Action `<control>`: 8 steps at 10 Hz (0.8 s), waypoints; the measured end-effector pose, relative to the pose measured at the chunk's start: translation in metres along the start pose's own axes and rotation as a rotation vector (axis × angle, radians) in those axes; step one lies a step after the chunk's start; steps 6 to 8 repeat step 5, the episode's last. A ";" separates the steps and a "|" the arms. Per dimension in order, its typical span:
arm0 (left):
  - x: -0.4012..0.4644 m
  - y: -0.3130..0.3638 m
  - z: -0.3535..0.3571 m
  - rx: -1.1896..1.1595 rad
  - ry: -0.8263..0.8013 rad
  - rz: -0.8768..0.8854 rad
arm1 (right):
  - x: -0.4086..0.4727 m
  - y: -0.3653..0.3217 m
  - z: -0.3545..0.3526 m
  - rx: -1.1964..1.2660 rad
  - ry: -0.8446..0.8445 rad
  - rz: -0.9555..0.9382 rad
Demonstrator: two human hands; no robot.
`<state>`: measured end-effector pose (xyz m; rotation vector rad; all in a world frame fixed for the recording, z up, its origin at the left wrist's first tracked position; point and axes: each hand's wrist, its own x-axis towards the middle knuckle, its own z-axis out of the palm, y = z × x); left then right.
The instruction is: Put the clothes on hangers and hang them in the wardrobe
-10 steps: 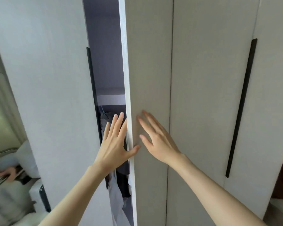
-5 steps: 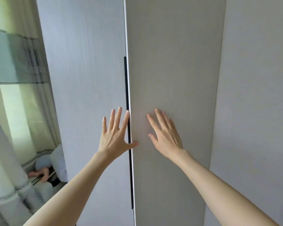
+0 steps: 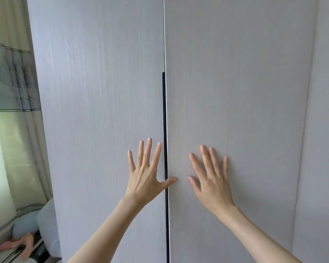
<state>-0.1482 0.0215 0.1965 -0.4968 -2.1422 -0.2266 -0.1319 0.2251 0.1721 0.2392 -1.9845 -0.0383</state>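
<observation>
On the wardrobe doors (image 3: 103,92), left hand (image 3: 146,175) and right hand (image 3: 211,179) press flat

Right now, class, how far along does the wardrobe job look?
Done, as far as shown: the two wardrobe doors meet at the dark handle strip. In hand: left hand and right hand lie flat, one per door. Left: nothing visible; no clothes or hangers show.
</observation>
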 end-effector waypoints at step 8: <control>0.061 -0.020 0.041 0.032 0.238 0.084 | 0.034 0.031 0.011 0.109 0.089 -0.124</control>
